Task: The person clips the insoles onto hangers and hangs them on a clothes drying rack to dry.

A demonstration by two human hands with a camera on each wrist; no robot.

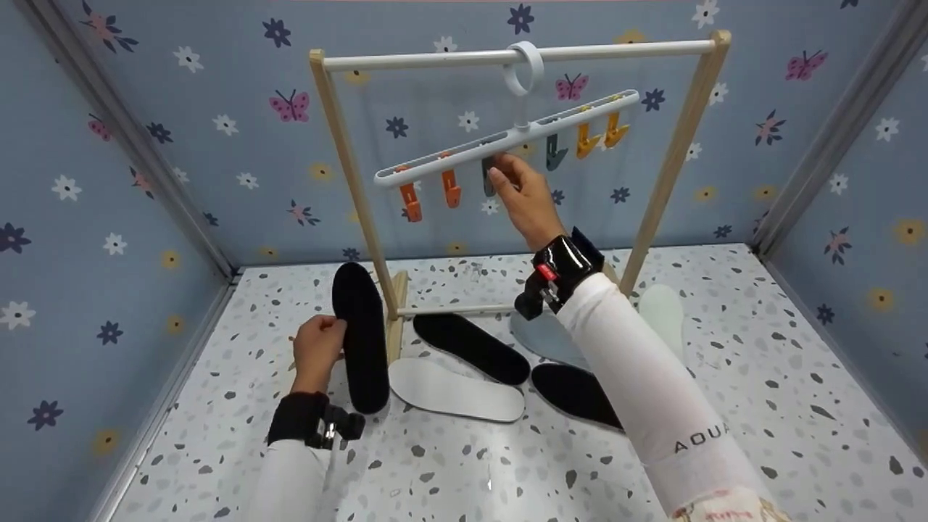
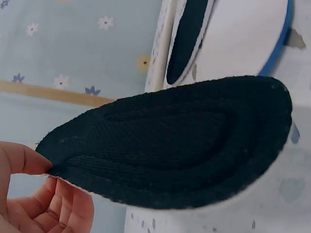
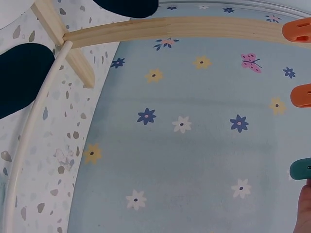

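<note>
My left hand (image 1: 317,353) pinches a black insole (image 1: 364,348) by its edge, thumb on top and fingers beneath. The insole (image 2: 170,145) stretches across the left wrist view, its dark textured face showing. Higher up, my right hand (image 1: 529,203) pinches a dark green clip (image 1: 488,180) under a white clip hanger (image 1: 435,165). Only a fingertip and the end of that green clip (image 3: 301,169) show in the right wrist view. Two orange clips (image 1: 451,190) hang to its left; another green clip (image 1: 554,154) and two yellow clips (image 1: 586,141) hang to its right.
The tilted hanger hooks by a ring (image 1: 535,69) over the white bar (image 1: 420,59) of a wooden-legged rack (image 1: 670,167). On the speckled surface lie black insoles (image 1: 471,348), a white insole (image 1: 457,391), a grey-blue insole (image 1: 547,337) and a pale green insole (image 1: 661,312). Flowered panels surround it.
</note>
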